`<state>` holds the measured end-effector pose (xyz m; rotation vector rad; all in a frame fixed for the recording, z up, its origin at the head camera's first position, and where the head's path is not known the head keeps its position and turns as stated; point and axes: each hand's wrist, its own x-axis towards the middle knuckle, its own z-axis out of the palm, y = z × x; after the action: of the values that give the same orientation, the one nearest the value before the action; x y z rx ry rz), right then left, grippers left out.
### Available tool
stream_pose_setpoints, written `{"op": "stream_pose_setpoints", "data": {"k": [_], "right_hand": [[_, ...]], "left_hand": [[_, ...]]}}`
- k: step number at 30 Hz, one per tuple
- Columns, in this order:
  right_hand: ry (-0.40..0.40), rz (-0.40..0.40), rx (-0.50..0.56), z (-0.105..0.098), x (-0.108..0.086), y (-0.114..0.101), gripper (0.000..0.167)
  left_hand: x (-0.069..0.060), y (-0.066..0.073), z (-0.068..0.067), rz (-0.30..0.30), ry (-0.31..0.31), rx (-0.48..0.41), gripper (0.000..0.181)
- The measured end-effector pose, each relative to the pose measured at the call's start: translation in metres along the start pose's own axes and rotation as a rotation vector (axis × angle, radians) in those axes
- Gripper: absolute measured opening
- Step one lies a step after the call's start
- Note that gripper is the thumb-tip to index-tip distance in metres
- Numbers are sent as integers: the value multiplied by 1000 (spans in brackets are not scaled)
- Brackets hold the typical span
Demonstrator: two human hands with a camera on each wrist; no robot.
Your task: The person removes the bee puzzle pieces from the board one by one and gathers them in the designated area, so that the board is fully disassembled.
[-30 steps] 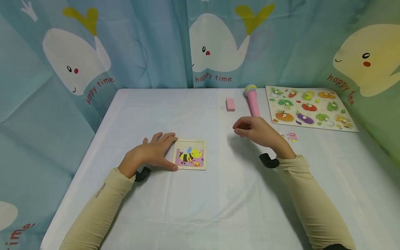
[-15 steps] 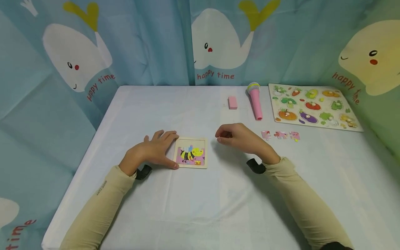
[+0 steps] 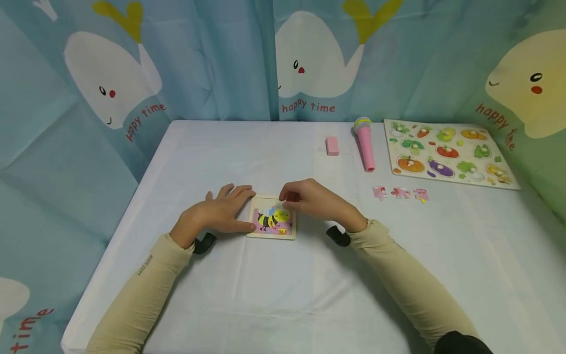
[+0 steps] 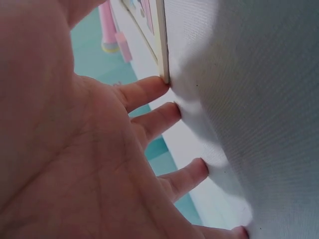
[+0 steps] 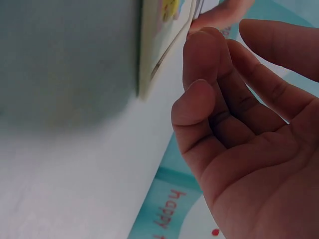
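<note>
A small square wooden jigsaw puzzle (image 3: 275, 229) with a yellow-and-black bee picture lies in front of me, its upper part bare. My left hand (image 3: 216, 211) rests at its left side, fingers spread and fairly straight. The left thumb is on the lower left of the frame, and the index fingertip (image 4: 149, 90) touches the frame's corner. Over the puzzle's upper right hovers my right hand (image 3: 314, 200), fingers curled and thumb near the index finger. Whether it pinches a small piece is not visible. Three loose pink puzzle pieces (image 3: 400, 192) lie in a row to the right.
Behind the loose pieces lie a pink toy microphone (image 3: 366, 147) and a pink block (image 3: 332, 146). A vegetable peg puzzle board (image 3: 452, 164) occupies the back right of the white-covered table (image 3: 283, 295). Blue whale-print curtains (image 3: 221, 64) enclose the back and sides.
My right hand has moved left, from beside the loose pieces to above the bee puzzle. The left hand has stayed at the frame, its thumb shifting slightly inward. The view has shifted a little.
</note>
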<state>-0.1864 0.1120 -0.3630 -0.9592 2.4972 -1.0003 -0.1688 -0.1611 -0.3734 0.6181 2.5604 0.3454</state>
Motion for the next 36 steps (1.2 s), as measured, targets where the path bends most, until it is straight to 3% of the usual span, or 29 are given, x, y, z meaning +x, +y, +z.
{"op": "stream_pose_setpoints", "data": {"k": [10,19,36], "right_hand": [[-90,-53,-50,16,21,-13,12],[-162,-23,-113,29,32,-15,18],[-132,-7,-235,36,33,-20,18]], "left_hand": [[0,0,0,12,9,-9,88],[0,-2,0,16,2,-18,89],[1,0,-1,6,0,-21,90]]}}
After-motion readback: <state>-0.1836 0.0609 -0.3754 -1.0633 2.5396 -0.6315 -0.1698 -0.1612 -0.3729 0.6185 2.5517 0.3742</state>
